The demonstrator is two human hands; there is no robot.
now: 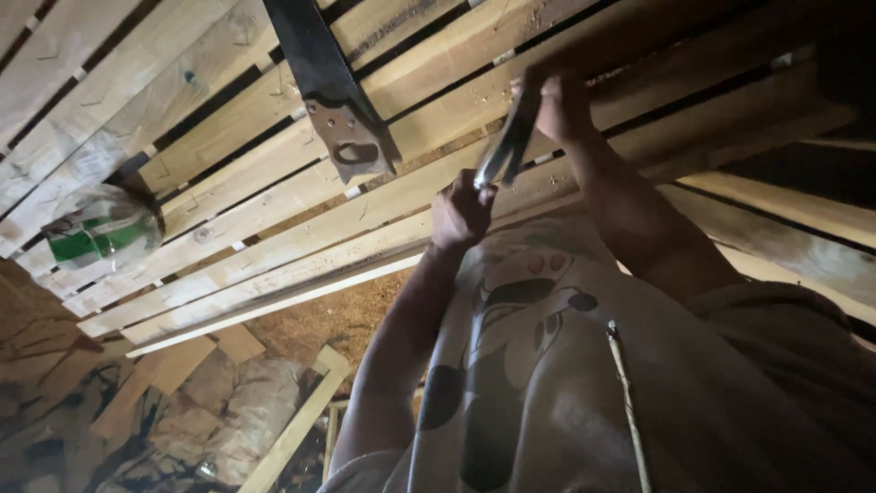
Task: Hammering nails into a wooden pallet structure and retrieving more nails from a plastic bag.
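Observation:
Both my hands hold a pair of metal pincers (507, 144) against a slat of a wooden pallet (274, 228). My left hand (461, 215) grips the shiny handle ends. My right hand (561, 105) is closed around the tool's head, pressed to the edge of a slat. The jaws are hidden by my fingers. My light printed shirt (547, 365) fills the lower right.
A hand saw (339, 110) with a dark blade and wooden handle lies on the slats left of my hands. A clear plastic bottle with a green label (100, 233) rests at the pallet's left edge. Wood offcuts (301, 420) and sawdust lie on the ground below.

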